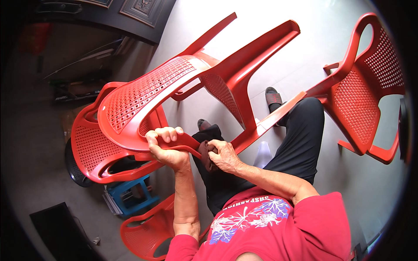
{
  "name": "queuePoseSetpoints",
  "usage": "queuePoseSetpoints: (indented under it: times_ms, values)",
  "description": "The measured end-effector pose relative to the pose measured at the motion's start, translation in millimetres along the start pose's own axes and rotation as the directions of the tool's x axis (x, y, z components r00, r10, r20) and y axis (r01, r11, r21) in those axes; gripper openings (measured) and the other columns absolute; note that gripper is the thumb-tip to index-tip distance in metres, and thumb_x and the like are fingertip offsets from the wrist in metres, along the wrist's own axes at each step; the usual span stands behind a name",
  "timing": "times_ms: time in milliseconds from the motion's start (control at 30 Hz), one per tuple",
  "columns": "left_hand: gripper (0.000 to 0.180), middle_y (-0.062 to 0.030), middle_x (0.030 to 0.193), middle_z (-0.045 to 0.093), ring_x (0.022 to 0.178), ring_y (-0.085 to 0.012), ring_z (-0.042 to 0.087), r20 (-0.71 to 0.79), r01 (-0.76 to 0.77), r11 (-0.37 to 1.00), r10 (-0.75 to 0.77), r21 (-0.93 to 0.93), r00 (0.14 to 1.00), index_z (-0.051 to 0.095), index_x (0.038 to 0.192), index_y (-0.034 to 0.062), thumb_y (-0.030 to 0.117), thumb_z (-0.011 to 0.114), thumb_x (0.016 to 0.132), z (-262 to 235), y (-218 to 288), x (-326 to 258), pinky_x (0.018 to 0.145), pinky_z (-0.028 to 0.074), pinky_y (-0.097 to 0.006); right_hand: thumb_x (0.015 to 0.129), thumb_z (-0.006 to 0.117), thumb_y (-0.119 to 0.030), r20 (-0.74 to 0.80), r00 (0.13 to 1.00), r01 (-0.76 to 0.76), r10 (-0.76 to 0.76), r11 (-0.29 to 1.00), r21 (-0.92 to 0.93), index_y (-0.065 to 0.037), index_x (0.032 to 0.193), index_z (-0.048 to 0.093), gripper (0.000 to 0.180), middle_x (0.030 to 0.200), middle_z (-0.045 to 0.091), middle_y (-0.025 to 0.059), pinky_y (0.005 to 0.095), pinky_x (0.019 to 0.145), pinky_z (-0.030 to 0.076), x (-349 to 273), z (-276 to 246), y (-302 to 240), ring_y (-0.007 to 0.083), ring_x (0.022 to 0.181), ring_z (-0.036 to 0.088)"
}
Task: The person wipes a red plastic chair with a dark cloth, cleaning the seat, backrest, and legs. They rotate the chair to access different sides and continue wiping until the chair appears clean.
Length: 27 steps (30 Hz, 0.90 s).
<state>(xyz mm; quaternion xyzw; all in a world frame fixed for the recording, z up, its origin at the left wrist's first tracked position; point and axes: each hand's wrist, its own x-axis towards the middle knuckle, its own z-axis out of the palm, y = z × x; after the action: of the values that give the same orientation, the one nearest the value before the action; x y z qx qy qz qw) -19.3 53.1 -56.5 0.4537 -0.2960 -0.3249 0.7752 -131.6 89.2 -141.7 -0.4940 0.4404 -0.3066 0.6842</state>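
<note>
A red plastic armchair (148,91) with a perforated back lies tipped across my lap, its legs pointing up and away to the right. My left hand (169,148) is closed around the chair's curved edge near the armrest, fingers curled over it. My right hand (224,157) pinches a crumpled dark brown cloth (206,157) and presses it against the red armrest, just right of my left hand. Part of the cloth is hidden under the right fingers.
Another red chair (357,104) stands at right, one (93,143) sits behind the tipped chair at left, and a third (146,230) is at lower left. Near them are a blue stool (135,195) and a black panel (61,230). A dark cabinet (100,21) stands at the far left.
</note>
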Motion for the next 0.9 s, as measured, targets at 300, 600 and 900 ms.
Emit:
queuePoseSetpoints:
  times_ms: [300,600,900]
  values:
    - [0.048,-0.0139,0.105,0.058,0.099,-0.0238,0.055,0.018,0.206,0.961,-0.213,0.183,0.977,0.051,0.105,-0.0001,0.043,0.03,0.098,3.8,15.5,-6.4,0.092,0.044,-0.038,0.072,0.062,-0.003,-0.196,0.863,0.502,-0.466,0.836,0.222,-0.004,0.105,0.058,0.034,0.092,0.061,0.0099,0.034,0.078,0.048,35.3,13.7,-91.0,0.0242,0.083,0.058]
    - [0.036,-0.0107,0.084,0.059,0.072,-0.0252,0.059,-0.025,0.137,0.984,-0.141,-0.116,0.99,0.044,0.087,0.011,0.046,0.042,0.096,6.5,7.8,-12.4,0.079,0.05,-0.044,0.072,0.057,0.006,-0.048,0.941,0.336,-0.334,0.917,0.215,-0.002,0.112,0.052,0.041,0.094,0.056,0.014,0.0349,0.078,0.046,0.3,-3.7,-28.7,0.0307,0.088,0.057]
    - [0.03,0.0016,0.058,0.031,0.052,-0.0111,0.032,0.014,0.052,0.98,-0.05,-0.192,0.999,0.035,0.076,0.0147,0.034,0.039,0.098,10.6,3.1,3.0,0.056,0.037,-0.029,0.069,0.055,0.004,-0.301,0.606,0.515,-0.736,0.652,-0.557,-0.003,0.107,0.054,0.039,0.093,0.054,0.0133,0.0385,0.078,0.042,61.1,-105.9,-33.3,0.0312,0.086,0.051]
